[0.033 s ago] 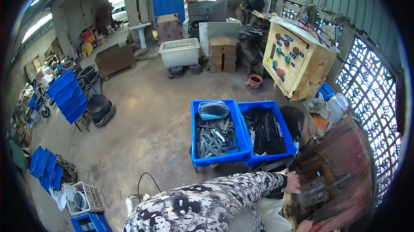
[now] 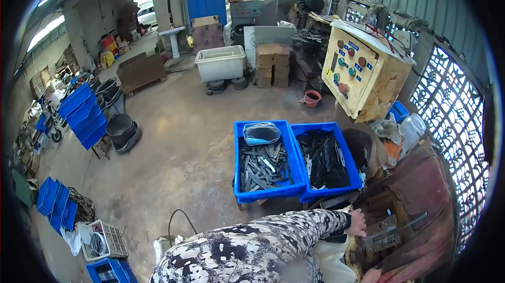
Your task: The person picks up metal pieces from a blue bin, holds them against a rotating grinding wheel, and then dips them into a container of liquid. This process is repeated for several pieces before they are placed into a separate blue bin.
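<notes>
My left hand (image 2: 357, 223), at the end of a black-and-white patterned sleeve (image 2: 247, 249), rests at the left edge of a machine bed. Its fingers are curled, and whatever they may hold is hidden. Just right of it lies a worn metal block (image 2: 382, 234) with small holes, and a thin metal rod (image 2: 411, 222) slants away behind the block. Only a small part of my right hand (image 2: 371, 276) shows at the lower edge, nearest the red-brown cloth (image 2: 415, 259); its fingers are not clear. Pale cloth (image 2: 334, 262) lies between the sleeve and the machine.
Ahead stand two blue crates: the left crate (image 2: 269, 195) holds flat grey metal pieces and a clear bag (image 2: 261, 133), the right crate (image 2: 333, 191) dark strips. A cream control box (image 2: 363, 72) with coloured buttons stands at the right, beside a patterned lattice window (image 2: 447, 104).
</notes>
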Tool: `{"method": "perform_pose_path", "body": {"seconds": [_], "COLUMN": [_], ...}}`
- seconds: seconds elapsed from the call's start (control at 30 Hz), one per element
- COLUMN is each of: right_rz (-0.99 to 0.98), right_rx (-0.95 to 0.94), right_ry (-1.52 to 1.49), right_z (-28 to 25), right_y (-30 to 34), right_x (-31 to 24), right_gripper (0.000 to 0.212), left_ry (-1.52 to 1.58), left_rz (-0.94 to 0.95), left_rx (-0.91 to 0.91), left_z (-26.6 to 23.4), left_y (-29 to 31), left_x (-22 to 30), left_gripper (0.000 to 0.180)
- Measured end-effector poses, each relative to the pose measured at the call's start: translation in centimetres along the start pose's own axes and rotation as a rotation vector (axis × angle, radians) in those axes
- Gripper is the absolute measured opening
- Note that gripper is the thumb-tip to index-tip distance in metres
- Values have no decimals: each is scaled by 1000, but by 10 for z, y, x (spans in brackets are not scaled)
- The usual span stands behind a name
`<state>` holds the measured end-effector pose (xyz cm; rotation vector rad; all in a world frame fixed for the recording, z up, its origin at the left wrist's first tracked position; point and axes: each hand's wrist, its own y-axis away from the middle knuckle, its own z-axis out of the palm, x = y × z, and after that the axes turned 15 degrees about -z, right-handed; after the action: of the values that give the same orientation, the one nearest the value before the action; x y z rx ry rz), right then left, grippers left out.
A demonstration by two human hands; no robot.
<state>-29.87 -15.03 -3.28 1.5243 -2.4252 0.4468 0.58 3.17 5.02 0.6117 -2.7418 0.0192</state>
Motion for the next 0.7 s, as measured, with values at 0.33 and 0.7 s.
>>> {"method": "perform_pose_path", "body": {"seconds": [0.33, 0.7], "right_rz": [328, 388], "right_rx": [171, 83], "right_ry": [-185, -195], "right_z": [-34, -82], "right_y": [-19, -20], "right_x": [-29, -34], "right_gripper": [25, 35], "left_ry": [-32, -5], "left_rz": [-42, -10], "left_rx": [-92, -75], "left_z": [-6, -4], "left_y": [1, -1], "left_x": [-10, -1], "left_gripper": [57, 55]}}
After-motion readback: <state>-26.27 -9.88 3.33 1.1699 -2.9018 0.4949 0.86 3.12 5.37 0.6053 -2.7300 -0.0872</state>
